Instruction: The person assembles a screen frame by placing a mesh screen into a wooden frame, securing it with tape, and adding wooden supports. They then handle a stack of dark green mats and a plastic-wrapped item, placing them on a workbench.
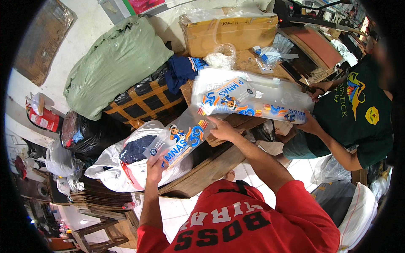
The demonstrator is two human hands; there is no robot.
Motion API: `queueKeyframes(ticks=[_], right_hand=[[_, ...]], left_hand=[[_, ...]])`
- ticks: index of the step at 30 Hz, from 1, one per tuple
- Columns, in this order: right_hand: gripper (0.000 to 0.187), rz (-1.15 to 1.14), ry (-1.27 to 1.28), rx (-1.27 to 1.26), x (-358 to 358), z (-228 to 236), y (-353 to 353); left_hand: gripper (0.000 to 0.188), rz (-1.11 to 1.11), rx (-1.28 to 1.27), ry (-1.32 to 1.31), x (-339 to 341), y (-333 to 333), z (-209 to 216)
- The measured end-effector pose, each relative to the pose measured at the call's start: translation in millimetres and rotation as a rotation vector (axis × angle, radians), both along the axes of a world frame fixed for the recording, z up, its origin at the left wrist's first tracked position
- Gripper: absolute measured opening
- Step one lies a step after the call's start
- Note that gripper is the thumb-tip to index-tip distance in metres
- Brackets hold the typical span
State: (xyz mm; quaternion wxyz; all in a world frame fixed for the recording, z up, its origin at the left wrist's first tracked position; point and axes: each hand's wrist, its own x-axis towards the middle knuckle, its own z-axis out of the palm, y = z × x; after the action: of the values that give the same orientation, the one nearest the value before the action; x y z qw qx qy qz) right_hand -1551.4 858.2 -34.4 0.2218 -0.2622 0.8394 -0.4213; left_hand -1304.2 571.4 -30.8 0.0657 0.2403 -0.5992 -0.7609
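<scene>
A see-through film sheet with a blue and orange printed design and a cartoon mascot stretches between my hands. My left hand pinches its lower left edge. At the sheet's upper right end, my right hand grips the edge with thumb and fingers. Just beyond, more printed film of the same design lies on the wooden table, partly rolled and layered over whitish sheets. A co-worker in a dark green shirt has both hands at the right end of that film; a dark object, too small to tell, is at one of them.
A white sack with dark cloth sits below my sheet. Behind it are a black taped bundle, a large green sack and a navy printed garment. A cardboard box stands at the back; a fire extinguisher hangs left.
</scene>
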Motion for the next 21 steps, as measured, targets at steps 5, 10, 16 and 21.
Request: queueKeyframes(ticks=[5, 10, 16, 21], right_hand=[[0.063, -0.107, 0.104, 0.030, 6, -11, 34], [0.066, 0.050, -0.016, 0.161, 40, 26, 15], [0.078, 0.245, -0.223, -0.299, 85, 48, -100], [0.079, 0.162, -0.528, -0.265, 88, 49, -127]], left_hand=[[0.043, -0.030, -0.052, -0.009, 0, -2, -2], [0.044, -0.001, 0.047, 0.026, 1, 3, 2], [0.044, 0.016, 0.059, 0.024, 4, 10, 11], [0.044, 0.040, 0.002, -0.010, 8, 14, 12]])
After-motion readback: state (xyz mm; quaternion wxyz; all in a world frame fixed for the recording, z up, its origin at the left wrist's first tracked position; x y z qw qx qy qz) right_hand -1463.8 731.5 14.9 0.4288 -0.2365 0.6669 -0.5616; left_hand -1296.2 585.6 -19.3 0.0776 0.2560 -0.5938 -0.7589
